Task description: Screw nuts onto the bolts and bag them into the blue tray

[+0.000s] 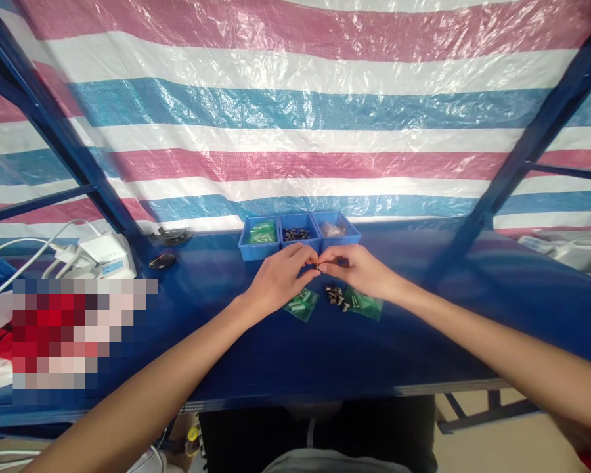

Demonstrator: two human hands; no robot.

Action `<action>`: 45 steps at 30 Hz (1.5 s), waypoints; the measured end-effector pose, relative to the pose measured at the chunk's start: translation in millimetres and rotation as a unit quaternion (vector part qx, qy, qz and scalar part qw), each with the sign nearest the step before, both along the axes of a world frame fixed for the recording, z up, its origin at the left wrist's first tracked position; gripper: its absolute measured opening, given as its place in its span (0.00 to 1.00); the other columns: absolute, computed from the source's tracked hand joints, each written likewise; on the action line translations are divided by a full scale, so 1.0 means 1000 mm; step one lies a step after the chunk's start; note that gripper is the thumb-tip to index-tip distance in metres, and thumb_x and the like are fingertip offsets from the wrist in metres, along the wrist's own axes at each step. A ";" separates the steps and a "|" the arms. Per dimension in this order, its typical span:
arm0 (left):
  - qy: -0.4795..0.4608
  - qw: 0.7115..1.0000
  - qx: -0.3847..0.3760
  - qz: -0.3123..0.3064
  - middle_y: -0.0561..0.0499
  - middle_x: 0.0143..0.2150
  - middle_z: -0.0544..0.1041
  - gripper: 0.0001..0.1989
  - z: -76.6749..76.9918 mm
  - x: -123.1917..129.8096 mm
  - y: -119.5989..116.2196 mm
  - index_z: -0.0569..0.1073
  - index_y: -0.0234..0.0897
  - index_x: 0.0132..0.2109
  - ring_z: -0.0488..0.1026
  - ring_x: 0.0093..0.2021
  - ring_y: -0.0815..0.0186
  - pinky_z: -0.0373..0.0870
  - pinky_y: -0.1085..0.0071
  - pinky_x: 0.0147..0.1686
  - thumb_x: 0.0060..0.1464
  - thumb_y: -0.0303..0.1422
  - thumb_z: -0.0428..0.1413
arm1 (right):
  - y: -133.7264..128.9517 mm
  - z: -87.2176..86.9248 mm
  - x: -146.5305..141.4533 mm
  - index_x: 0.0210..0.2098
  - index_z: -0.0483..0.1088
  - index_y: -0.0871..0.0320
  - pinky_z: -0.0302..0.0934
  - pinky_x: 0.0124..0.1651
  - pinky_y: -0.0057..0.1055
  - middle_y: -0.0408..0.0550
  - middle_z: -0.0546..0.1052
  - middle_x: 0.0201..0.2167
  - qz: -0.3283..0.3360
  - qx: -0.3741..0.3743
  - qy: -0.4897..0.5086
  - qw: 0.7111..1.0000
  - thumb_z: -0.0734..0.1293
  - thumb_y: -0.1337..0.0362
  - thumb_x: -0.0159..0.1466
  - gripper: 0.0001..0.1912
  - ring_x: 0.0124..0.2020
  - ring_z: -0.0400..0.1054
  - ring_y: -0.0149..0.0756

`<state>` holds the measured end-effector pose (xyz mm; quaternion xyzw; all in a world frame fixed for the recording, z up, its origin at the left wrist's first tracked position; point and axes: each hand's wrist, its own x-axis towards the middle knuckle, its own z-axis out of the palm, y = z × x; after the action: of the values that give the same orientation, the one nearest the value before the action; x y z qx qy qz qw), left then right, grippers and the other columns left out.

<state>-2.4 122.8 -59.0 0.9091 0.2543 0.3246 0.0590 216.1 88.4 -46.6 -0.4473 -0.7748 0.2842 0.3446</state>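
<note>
My left hand (283, 276) and my right hand (354, 268) meet fingertip to fingertip above the blue table, just in front of the blue bins. Both pinch a small dark piece (318, 266), mostly hidden by the fingers. Below my left hand lies a green bag (303, 305) with pale pieces in it. A second green bag (367, 305) lies under my right hand, and a small pile of dark metal parts (335, 297) sits beside it.
Behind the hands stand three joined blue bins: one with green bags (262, 232), one with dark parts (295, 234), one with clear bags (333, 228). A black mouse (162, 261) and white chargers with cables (106, 253) are at the left.
</note>
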 end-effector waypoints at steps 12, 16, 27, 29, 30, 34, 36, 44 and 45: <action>0.003 1.000 0.011 -0.003 0.51 0.43 0.74 0.07 0.002 -0.001 0.001 0.70 0.39 0.47 0.73 0.40 0.65 0.66 0.70 0.38 0.72 0.36 0.50 | -0.003 -0.004 -0.003 0.35 0.74 0.57 0.61 0.40 0.36 0.47 0.77 0.33 -0.032 0.023 0.028 0.999 0.66 0.51 0.69 0.16 0.36 0.70 0.39; 0.006 1.000 0.001 0.000 0.50 0.43 0.74 0.10 0.003 0.001 -0.002 0.69 0.39 0.47 0.73 0.41 0.64 0.66 0.69 0.37 0.73 0.38 0.45 | -0.006 -0.002 -0.004 0.34 0.73 0.57 0.60 0.38 0.34 0.48 0.77 0.33 -0.042 0.045 0.006 0.998 0.63 0.53 0.71 0.16 0.35 0.71 0.39; 0.016 0.999 -0.042 0.016 0.51 0.41 0.72 0.10 0.004 0.003 -0.003 0.65 0.39 0.45 0.70 0.37 0.63 0.63 0.67 0.36 0.74 0.38 0.43 | -0.008 0.000 -0.006 0.43 0.74 0.58 0.59 0.36 0.31 0.47 0.79 0.38 -0.041 0.235 -0.098 0.966 0.62 0.65 0.72 0.08 0.32 0.69 0.33; 0.020 0.998 -0.055 0.011 0.51 0.39 0.72 0.12 0.003 0.004 -0.003 0.64 0.39 0.44 0.69 0.35 0.64 0.62 0.67 0.35 0.74 0.39 0.42 | -0.008 0.000 -0.007 0.44 0.74 0.57 0.60 0.35 0.30 0.47 0.79 0.37 -0.039 0.246 -0.102 0.963 0.63 0.67 0.71 0.08 0.32 0.70 0.34; 0.020 0.998 -0.061 0.009 0.51 0.39 0.71 0.12 0.003 0.004 -0.003 0.64 0.39 0.44 0.69 0.35 0.64 0.61 0.67 0.35 0.74 0.39 0.42 | -0.009 0.000 -0.007 0.44 0.73 0.57 0.60 0.34 0.30 0.47 0.79 0.36 -0.040 0.248 -0.101 0.963 0.63 0.67 0.71 0.07 0.31 0.69 0.33; 0.008 0.997 -0.072 0.005 0.51 0.39 0.71 0.12 0.001 0.005 -0.003 0.64 0.39 0.43 0.69 0.36 0.64 0.60 0.67 0.35 0.74 0.40 0.43 | -0.008 0.000 -0.008 0.40 0.73 0.57 0.59 0.33 0.30 0.46 0.78 0.33 -0.052 0.231 -0.087 0.968 0.65 0.65 0.70 0.05 0.29 0.68 0.32; -0.002 0.997 -0.075 0.005 0.52 0.37 0.70 0.13 0.000 0.005 -0.003 0.64 0.39 0.41 0.68 0.34 0.65 0.59 0.68 0.34 0.74 0.41 0.43 | -0.008 0.001 -0.008 0.38 0.74 0.57 0.59 0.32 0.30 0.45 0.77 0.33 -0.057 0.197 -0.071 0.976 0.67 0.64 0.69 0.05 0.28 0.67 0.32; -0.026 0.998 -0.053 0.027 0.52 0.37 0.72 0.13 0.001 0.004 -0.004 0.66 0.39 0.45 0.69 0.33 0.66 0.60 0.69 0.32 0.74 0.40 0.41 | -0.008 -0.001 -0.011 0.35 0.73 0.57 0.61 0.33 0.32 0.47 0.75 0.30 -0.038 0.066 0.015 0.997 0.65 0.54 0.69 0.14 0.31 0.67 0.35; -0.030 0.998 -0.043 0.028 0.51 0.40 0.73 0.12 0.001 0.004 -0.005 0.66 0.40 0.48 0.70 0.35 0.66 0.62 0.69 0.34 0.74 0.39 0.41 | -0.008 -0.001 -0.011 0.35 0.73 0.57 0.62 0.34 0.33 0.46 0.75 0.30 -0.041 0.059 0.021 0.997 0.65 0.53 0.69 0.14 0.31 0.67 0.36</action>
<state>1.3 118.2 -57.6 0.8881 0.2915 0.3421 0.0963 204.8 80.8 -47.9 -0.4517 -0.7637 0.2333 0.3977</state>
